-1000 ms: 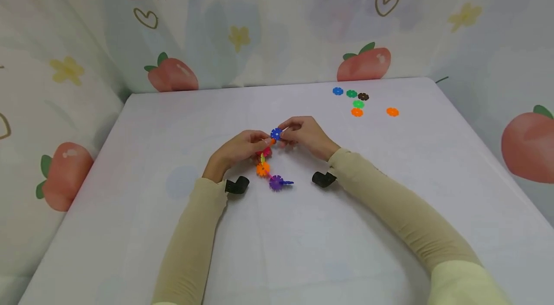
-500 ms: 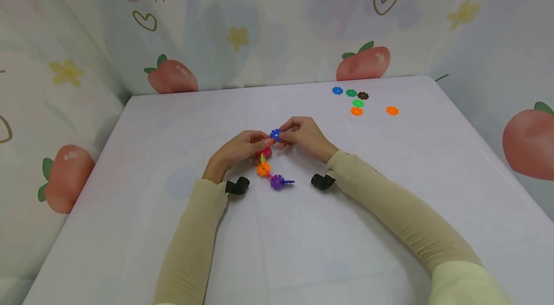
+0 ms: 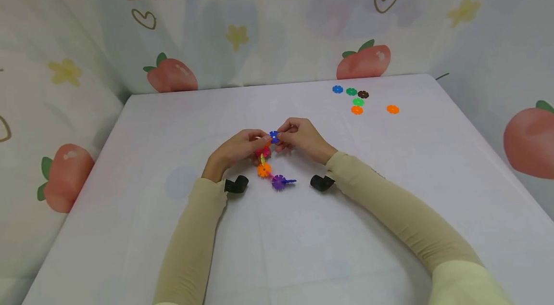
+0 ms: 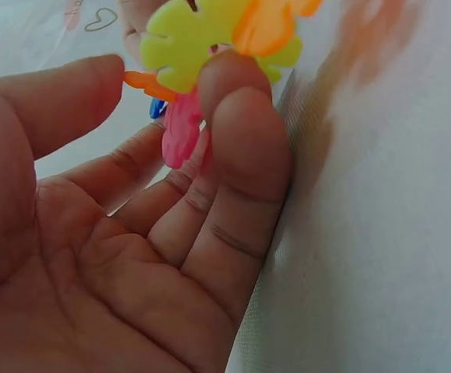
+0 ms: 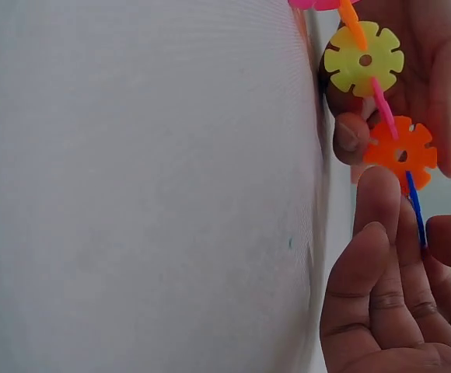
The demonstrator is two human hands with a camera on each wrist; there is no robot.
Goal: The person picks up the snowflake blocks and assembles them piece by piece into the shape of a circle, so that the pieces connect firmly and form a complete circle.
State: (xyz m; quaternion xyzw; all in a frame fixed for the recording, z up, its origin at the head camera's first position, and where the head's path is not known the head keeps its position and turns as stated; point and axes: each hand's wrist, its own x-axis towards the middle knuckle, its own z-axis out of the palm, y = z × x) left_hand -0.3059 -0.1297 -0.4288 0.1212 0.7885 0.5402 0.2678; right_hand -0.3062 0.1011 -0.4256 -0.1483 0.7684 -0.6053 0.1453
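Note:
A chain of slotted plastic snowflake discs curves between the two hands. My left hand (image 3: 237,148) holds it near its upper end, thumb and fingers pinching an orange disc (image 5: 417,144). With thumb and fingertips, my right hand (image 3: 308,140) pinches a blue disc (image 3: 274,137), which in the right wrist view appears edge-on, meeting the orange one. Beyond these come a pink disc (image 5: 383,110) and a yellow-green disc (image 5: 348,71). Lower down the chain hang another orange disc (image 3: 264,170), a purple disc (image 3: 278,183) and a dark blue disc (image 3: 290,181) seen edge-on. Fingers partly hide the red-pink middle section.
Several loose discs lie at the table's back right, among them a blue one (image 3: 337,89), a brown one (image 3: 363,95) and an orange one (image 3: 393,109). A white cloth covers the table (image 3: 346,237). Black wrist mounts (image 3: 236,184) stick out from both sleeves.
My right hand has shifted slightly left with the blue disc, closer to my left hand. The chain's lower end has swung a little to the right. Loose discs stay put.

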